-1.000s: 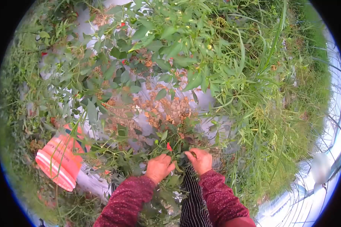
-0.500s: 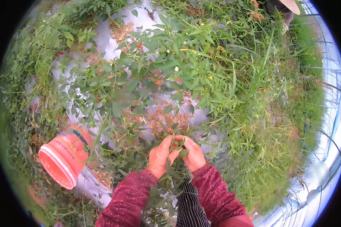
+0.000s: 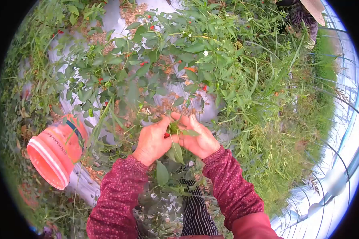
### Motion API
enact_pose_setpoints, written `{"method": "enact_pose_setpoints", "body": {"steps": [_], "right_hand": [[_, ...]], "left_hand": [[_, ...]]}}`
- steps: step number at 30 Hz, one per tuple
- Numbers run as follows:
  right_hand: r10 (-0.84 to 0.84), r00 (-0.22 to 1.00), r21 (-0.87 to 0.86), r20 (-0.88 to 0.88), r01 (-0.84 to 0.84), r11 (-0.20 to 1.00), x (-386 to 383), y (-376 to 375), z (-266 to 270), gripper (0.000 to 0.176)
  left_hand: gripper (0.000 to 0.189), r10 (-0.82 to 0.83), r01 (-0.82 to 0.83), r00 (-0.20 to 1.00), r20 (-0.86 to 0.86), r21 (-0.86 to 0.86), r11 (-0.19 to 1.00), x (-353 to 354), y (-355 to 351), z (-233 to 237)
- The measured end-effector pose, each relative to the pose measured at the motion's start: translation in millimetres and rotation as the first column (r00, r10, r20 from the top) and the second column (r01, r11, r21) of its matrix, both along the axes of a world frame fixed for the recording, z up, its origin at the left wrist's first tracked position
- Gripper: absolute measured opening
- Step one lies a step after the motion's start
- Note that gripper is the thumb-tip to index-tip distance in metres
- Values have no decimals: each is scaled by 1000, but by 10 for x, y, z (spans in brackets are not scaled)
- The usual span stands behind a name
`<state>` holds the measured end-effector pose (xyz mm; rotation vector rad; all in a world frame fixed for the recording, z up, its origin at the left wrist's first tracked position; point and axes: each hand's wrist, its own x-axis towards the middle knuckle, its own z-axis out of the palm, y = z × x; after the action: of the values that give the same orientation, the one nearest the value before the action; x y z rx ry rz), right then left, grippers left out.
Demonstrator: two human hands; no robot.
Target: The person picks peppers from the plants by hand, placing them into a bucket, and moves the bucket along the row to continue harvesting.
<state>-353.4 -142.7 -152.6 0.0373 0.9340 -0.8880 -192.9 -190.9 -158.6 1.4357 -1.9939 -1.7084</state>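
Both my hands meet over a leafy pepper plant in the lower middle of the head view. My left hand is closed, thumb and fingers pinched around a small red pepper that mostly hides behind them. Facing it, my right hand has its fingers curled round a leafy pepper sprig; its fingertips are partly covered by leaves. One larger leaf hangs below the hands. Further red peppers dot the foliage beyond, with a white flower among them.
A tilted orange-pink bucket lies at the left, its mouth toward the lower left. Pale plastic sheeting covers the ground between plants. Tall grass grows at the right. Another person's straw hat and striped sleeve show upper right.
My hands have moved up and slightly apart, with more of the palms showing. The view has shifted, so the bucket appears further left and higher.
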Motion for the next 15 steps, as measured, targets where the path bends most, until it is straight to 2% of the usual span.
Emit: {"method": "enact_pose_setpoints", "body": {"steps": [1, 2, 3, 4, 5, 6, 7, 8, 9, 11, 13, 14, 15], "right_hand": [[-8, 994, -21, 113, 11, 1000, -67, -21, -88, 61], [-53, 995, -14, 85, 54, 998, -62, -77, -27, 56], [-95, 994, -14, 58, 96, 995, -49, -137, 44, 51], [-98, 993, -19, 71, 99, 995, -43, -142, 21, 51], [-39, 981, -65, -191, 27, 998, -32, -121, -8, 47], [8, 896, -85, -445, -51, 995, -21, -85, -26, 43], [-1, 898, -85, -440, -41, 996, -2, -52, -35, 43], [36, 832, -132, -553, -130, 983, 25, -27, -44, 41], [61, 749, -166, -660, -224, 960, 53, -10, -48, 41], [25, 752, -140, -658, -155, 978, 90, -13, 28, 41], [81, 868, -139, -489, -169, 976, 46, -41, 49, 42], [164, 850, -61, -501, -224, 973, 37, -61, 75, 36], [160, 853, -60, -497, -217, 974, 37, -12, -3, 36]], "left_hand": [[31, 185, -159, 978, -98, 231, 960, 16, -64, 4], [18, 508, -291, 786, -352, 513, 807, 37, -51, -117], [18, 572, -348, 730, -374, 517, 782, 66, -59, -234], [18, 552, -344, 762, -340, 510, 788, 83, -113, -205], [18, 530, -337, 793, -301, 506, 794, 103, -152, -158], [18, 522, -335, 801, -293, 504, 796, 119, -168, -126], [20, 544, -304, 788, -287, 587, 750, 123, -179, -99], [22, 565, -268, 776, -281, 664, 698, 117, -190, -79], [22, 557, -262, 782, -281, 662, 702, 124, -199, -67], [27, 649, -157, 697, -304, 818, 553, 165, -190, -56], [29, 646, -115, 680, -347, 820, 561, 144, -157, -54], [29, 642, -62, 670, -373, 833, 549, 128, -127, -57], [29, 639, -9, 659, -398, 845, 535, 117, -102, -69]]}}
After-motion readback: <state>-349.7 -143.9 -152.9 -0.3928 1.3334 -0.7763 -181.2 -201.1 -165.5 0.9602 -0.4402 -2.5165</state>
